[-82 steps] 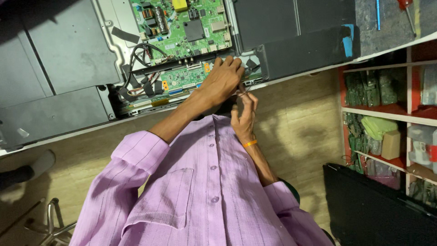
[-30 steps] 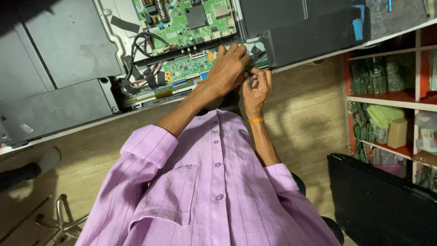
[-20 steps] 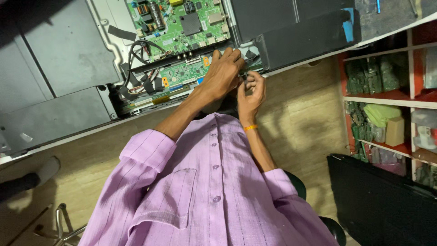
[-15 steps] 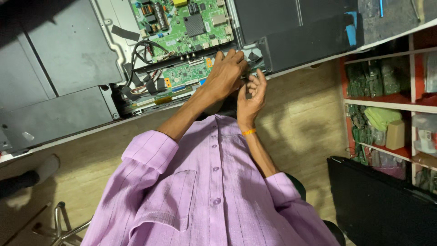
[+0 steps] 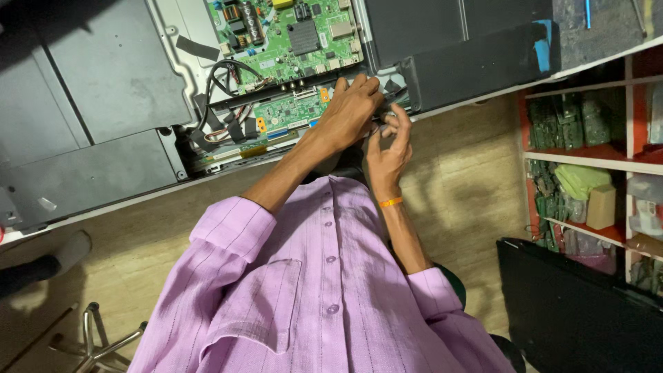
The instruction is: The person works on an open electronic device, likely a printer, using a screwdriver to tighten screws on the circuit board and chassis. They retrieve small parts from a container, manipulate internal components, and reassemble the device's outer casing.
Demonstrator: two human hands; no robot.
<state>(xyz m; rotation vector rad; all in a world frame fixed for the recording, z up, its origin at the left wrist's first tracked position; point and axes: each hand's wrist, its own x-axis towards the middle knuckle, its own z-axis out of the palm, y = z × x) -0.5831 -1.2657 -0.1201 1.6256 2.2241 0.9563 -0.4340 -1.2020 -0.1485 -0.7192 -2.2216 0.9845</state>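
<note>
Small green circuit board [image 5: 293, 116]: at the near edge of the opened panel's back on the table [image 5: 483, 97]. Left hand [image 5: 352, 110] beside it, fingers curled down; right hand [image 5: 388, 148] just nearer, fingers loosely spread; what either pinches cannot be told.

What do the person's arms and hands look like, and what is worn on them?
Both arms wear lilac sleeves with thin dark stripes, rolled up to about the elbow, so the forearms are bare. They belong to a buttoned shirt with a chest pocket. The left hand is bare, without glove or ring in view. The right hand is bare too, with an orange band at the wrist.
</note>
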